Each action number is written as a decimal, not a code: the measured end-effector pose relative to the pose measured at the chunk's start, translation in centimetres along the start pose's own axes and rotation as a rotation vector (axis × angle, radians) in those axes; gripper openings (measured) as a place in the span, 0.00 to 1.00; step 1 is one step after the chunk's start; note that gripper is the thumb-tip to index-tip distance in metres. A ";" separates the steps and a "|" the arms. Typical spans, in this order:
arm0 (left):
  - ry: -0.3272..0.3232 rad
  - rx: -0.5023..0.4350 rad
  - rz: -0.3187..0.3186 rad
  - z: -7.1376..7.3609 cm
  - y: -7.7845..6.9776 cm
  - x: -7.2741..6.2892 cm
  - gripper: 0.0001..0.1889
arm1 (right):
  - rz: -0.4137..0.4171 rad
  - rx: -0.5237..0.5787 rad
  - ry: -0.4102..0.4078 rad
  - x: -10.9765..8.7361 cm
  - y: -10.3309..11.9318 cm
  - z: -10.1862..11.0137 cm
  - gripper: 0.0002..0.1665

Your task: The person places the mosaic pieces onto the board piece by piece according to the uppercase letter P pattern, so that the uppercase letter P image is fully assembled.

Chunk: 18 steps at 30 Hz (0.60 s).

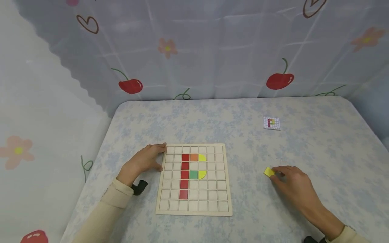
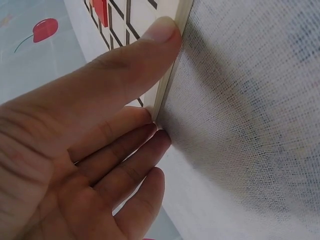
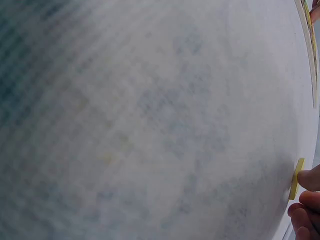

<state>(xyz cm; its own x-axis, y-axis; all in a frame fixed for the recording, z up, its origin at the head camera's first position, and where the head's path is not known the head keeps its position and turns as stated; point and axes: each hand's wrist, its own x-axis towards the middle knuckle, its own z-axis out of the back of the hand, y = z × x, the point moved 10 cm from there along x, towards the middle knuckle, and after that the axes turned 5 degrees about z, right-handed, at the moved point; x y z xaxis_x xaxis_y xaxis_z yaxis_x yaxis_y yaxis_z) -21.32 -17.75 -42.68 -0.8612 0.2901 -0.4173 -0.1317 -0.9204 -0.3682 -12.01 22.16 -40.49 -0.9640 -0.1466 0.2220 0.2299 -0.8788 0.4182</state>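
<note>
A light wooden grid board [image 1: 214, 195] lies on the table, bearing a column of several red square tiles [image 1: 184, 174], an orange square [image 1: 193, 157], a green square [image 1: 193, 174] and two yellow rounded tiles [image 1: 202, 157]. My left hand [image 1: 144, 159] rests on the board's left edge; in the left wrist view its thumb [image 2: 145, 55] lies over the rim, while the other fingers touch near the corner, fairly straight. To the right of the board, my right hand [image 1: 296, 185] pinches a yellow tile [image 1: 268, 172] between thumb and fingers. The right wrist view shows this yellow tile [image 3: 296, 179] edge-on.
Farther back on the right lies a small card [image 1: 271, 123] printed with a coloured grid pattern. A pale blue-flowered cloth [image 1: 231, 125] covers the table. A curtain [image 1: 209, 50] with cherries and flowers hangs behind it, and a white sheet is at the left.
</note>
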 end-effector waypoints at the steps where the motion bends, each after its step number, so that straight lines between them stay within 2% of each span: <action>1: 0.000 0.000 0.001 -0.1 0.1 0.0 0.41 | -0.008 0.006 0.007 0.0 -0.1 -0.1 0.15; 9: -0.012 0.001 -0.011 -0.2 0.2 0.0 0.41 | -0.012 -0.013 0.074 0.4 0.2 -0.9 0.15; 12: -0.018 0.001 -0.015 -0.1 0.2 0.0 0.41 | 0.020 -0.016 0.056 0.5 0.6 -0.8 0.14; 18: -0.014 0.005 -0.011 -0.1 0.1 0.0 0.41 | 0.139 0.016 -0.005 1.2 2.5 -0.7 0.15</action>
<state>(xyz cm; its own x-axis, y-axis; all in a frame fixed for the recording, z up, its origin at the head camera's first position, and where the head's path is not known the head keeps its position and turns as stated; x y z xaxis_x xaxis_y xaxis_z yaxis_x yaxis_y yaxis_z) -21.32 -17.78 -42.75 -0.8666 0.2964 -0.4015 -0.1434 -0.9185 -0.3685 -12.69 19.45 -39.73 -0.9220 -0.2645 0.2829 0.3635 -0.8429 0.3966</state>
